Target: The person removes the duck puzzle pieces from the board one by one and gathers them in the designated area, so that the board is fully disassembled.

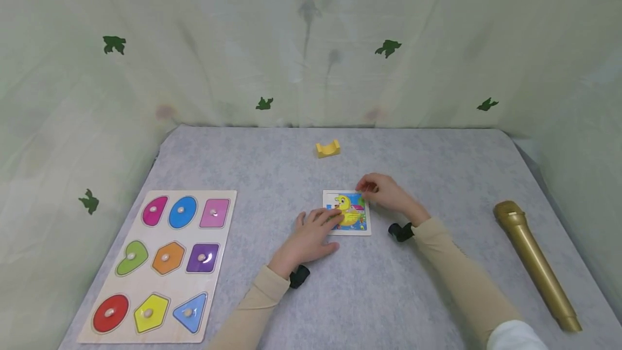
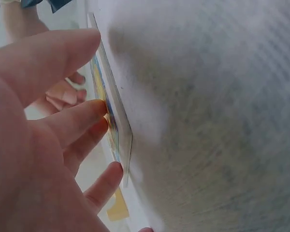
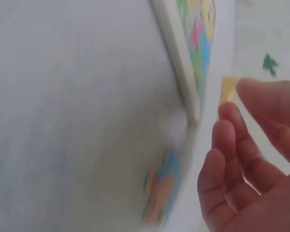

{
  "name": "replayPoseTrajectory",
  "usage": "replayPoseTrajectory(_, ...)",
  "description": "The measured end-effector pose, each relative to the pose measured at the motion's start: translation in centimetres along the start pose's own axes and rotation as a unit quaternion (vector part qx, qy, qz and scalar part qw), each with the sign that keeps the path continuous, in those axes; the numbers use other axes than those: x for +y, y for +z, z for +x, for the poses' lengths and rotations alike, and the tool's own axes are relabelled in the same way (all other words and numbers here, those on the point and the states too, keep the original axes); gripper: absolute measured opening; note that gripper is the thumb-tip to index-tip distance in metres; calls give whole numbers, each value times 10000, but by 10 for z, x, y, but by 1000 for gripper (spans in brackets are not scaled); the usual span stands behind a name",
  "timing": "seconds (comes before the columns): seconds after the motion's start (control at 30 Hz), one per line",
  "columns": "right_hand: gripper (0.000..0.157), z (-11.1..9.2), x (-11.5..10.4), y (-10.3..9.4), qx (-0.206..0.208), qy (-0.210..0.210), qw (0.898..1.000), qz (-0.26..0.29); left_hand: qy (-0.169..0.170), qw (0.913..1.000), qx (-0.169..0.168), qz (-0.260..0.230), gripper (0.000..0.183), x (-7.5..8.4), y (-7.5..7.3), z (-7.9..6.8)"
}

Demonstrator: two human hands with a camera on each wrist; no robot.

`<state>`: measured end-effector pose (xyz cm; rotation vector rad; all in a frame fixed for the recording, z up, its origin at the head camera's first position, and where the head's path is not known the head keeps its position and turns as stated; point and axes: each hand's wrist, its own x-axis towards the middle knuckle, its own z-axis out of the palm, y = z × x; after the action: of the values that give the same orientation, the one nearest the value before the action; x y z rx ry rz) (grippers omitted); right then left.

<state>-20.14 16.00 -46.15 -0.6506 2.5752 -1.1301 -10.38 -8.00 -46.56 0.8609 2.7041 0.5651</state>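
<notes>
A small square duck picture puzzle [image 1: 362, 220] in a pale frame lies mid-table. My left hand [image 1: 313, 236] reaches over its left side, several fingertips on the picture and frame edge, thumb held apart. At the puzzle's upper right corner, my right hand [image 1: 386, 193] hovers with fingers loosely bent. The right wrist view shows a gap between thumb and fingers [image 3: 222, 135], with nothing in it. A blurred blue-and-orange piece [image 3: 159, 191] appears in that view beyond the frame's corner, apart from the fingers; the head view does not show it.
A yellow curved block [image 1: 328, 149] stands behind the puzzle. On the left lies a wooden board [image 1: 214, 296] with colourful knobbed shapes. A gold microphone [image 1: 536, 263] lies at the right. Curtains [image 1: 311, 69] surround the table's back and sides.
</notes>
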Motion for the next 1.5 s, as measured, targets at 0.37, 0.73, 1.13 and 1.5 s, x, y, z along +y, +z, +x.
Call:
replayPoseTrajectory(0.37, 18, 25, -18, 22, -763, -91, 9962, -407, 41, 9999, 115, -88, 62, 0, 3, -1)
replayPoseTrajectory(0.73, 18, 30, -28, 28, -846, 53, 9941, -672, -46, 9999, 104, -62, 58, 2, 3, 2)
replayPoseTrajectory(1.13, 25, 26, -22, 32, -400, -234, 9982, -390, -54, 9998, 94, -136, 57, 3, 2, 1)
replayPoseTrajectory(1.5, 20, 27, -15, 26, -326, -338, 9981, 401, -112, 9998, 72, -115, 57, 2, 5, 3)
